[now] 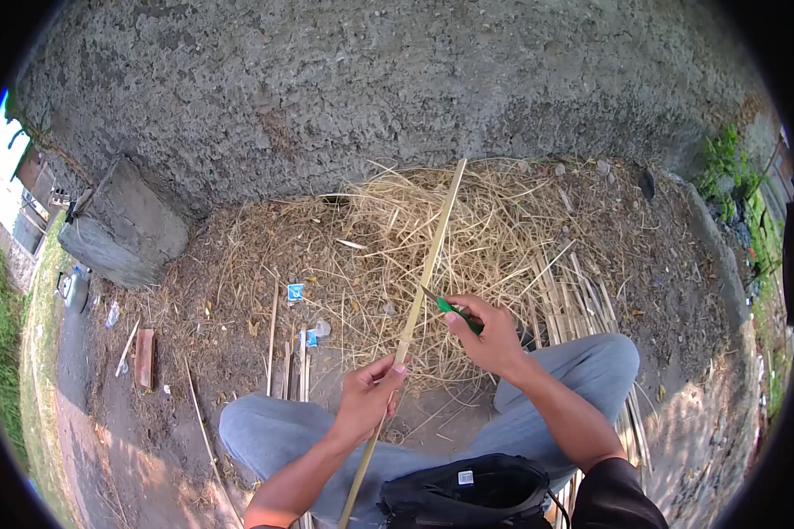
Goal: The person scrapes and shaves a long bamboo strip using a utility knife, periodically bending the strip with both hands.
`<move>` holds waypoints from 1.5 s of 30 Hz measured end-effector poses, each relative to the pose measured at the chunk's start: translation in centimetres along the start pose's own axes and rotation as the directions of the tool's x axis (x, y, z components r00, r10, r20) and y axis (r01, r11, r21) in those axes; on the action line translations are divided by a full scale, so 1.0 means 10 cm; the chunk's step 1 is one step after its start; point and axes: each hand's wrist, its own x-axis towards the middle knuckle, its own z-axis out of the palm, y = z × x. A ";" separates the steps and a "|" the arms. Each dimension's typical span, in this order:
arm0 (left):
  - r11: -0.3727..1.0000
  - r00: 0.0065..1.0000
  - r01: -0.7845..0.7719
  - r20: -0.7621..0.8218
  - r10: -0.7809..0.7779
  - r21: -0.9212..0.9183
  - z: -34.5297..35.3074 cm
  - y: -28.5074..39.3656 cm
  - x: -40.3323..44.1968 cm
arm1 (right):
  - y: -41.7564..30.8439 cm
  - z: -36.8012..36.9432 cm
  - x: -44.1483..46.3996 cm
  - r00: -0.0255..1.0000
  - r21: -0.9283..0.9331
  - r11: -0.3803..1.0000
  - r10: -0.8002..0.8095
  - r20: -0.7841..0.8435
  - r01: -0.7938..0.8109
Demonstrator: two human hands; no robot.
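A long pale strip, seemingly bamboo (pixel 434 249), slants from the lower middle up toward the wall. My left hand (pixel 369 398) is closed round its lower part. To the right of the strip, my right hand (pixel 487 335) grips a knife with a green handle (pixel 460 318); its short blade points up and left and meets the strip's edge above my left hand. Behind the strip lies a heap of thin curly shavings (pixel 494 220). The palm sides of both hands are hidden.
A rough wall (pixel 370 79) rises beyond the heap. Split strips (pixel 569 304) lie by my right knee, more near my left knee. A concrete block (pixel 132 225) stands left, with a reddish brick piece (pixel 145 358) below. A black bag (pixel 468 494) rests in my lap.
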 end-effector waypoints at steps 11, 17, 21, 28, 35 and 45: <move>0.996 0.999 -0.006 -0.039 0.002 -0.088 0.03 0.05 -0.04 | -0.08 0.12 -0.15 0.950 -0.099 0.948 -0.290 0.120 0.302; 0.993 0.997 0.081 -0.004 -0.081 -0.081 0.03 0.12 -0.07 | -0.09 0.17 -0.20 0.954 -0.223 0.930 -0.268 0.135 0.293; 0.991 0.994 0.111 -0.008 -0.112 -0.071 0.03 0.15 -0.09 | -0.01 0.23 -0.19 0.945 -0.172 0.930 -0.311 0.104 0.325; 0.979 0.990 0.144 0.018 -0.143 -0.147 0.00 0.11 -0.12 | -0.05 0.26 -0.22 0.920 -0.263 0.882 -0.380 0.095 0.391; 0.930 0.969 0.241 0.126 -0.214 -0.278 -0.01 0.20 -0.19 | -0.17 0.18 -0.21 0.896 -0.388 0.812 -0.434 0.096 0.435; 0.963 0.983 0.181 0.039 -0.177 -0.199 0.03 0.24 -0.19 | -0.10 0.28 -0.17 0.897 -0.435 0.800 -0.441 0.040 0.413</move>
